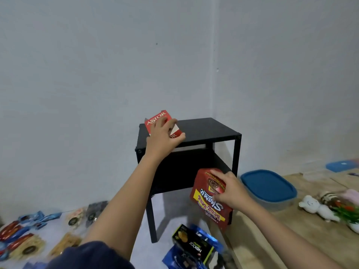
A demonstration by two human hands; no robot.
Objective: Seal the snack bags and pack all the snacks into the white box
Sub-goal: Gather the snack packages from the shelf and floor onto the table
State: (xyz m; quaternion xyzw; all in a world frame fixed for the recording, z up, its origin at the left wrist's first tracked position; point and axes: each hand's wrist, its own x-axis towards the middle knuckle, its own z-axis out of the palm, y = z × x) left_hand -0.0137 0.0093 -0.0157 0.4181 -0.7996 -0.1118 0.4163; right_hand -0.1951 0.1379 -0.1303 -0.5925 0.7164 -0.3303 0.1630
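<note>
Left hand grips Astor box on black table, seemingly resting.

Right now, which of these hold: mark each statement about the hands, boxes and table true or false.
1. The left hand rests on a red Astor box on the black table. True.
2. The right hand holds a blue bag. False: it grips a red Beng-Beng box.
3. A container with a blue lid sits right of the table. True.
4. The black Nextar box stands on the table. False: it lies on the floor below.
</note>
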